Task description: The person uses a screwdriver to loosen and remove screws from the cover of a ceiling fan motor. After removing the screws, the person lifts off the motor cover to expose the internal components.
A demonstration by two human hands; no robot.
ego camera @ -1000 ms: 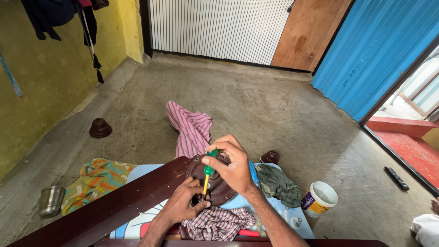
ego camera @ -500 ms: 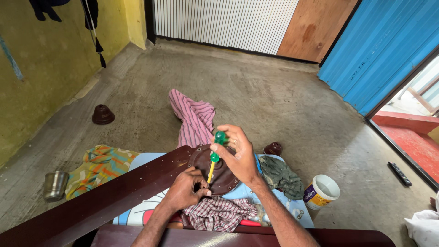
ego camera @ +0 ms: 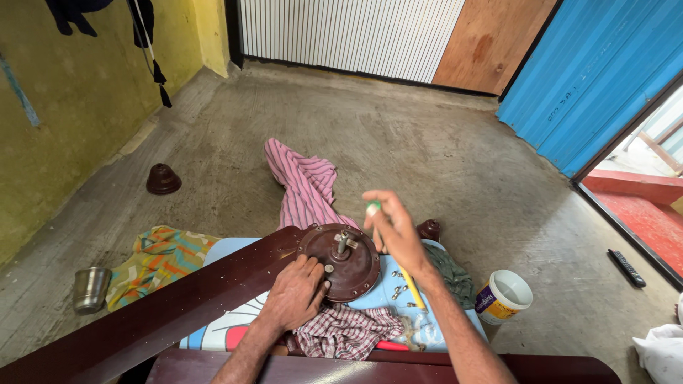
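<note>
Motor hub: round brown ceiling-fan motor housing [ego camera: 347, 262], shaft up, lies just beside my left fingertips.
Left hand [ego camera: 295, 295]: fingers curled against the housing's rim, steadying it.
Right hand [ego camera: 393, 231]: raised above the housing, fingers loosely closed around a green-tipped screwdriver [ego camera: 373, 208].
Nearby: loose screws [ego camera: 400, 290] under my right wrist; fan blade [ego camera: 142, 313] beyond my left knuckles.
Risk: I judge the screws could scatter if my wrist sweeps them.
</note>
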